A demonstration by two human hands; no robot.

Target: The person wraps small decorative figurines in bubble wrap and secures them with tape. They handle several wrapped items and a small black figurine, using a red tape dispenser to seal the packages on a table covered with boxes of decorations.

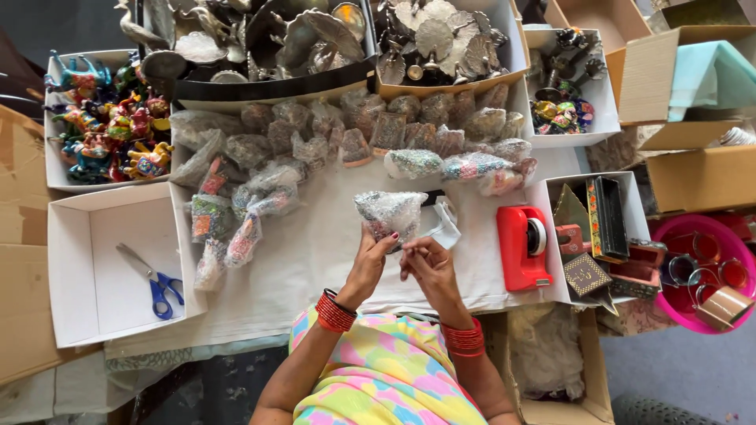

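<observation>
Bubble-wrapped bundle (390,214) held above the surface (315,260), left hand (370,264) pinching its lower edge, right hand (425,264) closed beside it on a wrap corner; many wrapped pieces (346,134) laid beyond the hands, unwrapped figurines (110,126) far left, tape dispenser (522,245) right.

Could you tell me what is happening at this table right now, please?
A person holds a small bubble-wrapped item up in the left hand, with the right hand at its lower edge. More wrapped items lie across the white table, a red tape dispenser sits to the right, and blue scissors lie in a white box.
</observation>
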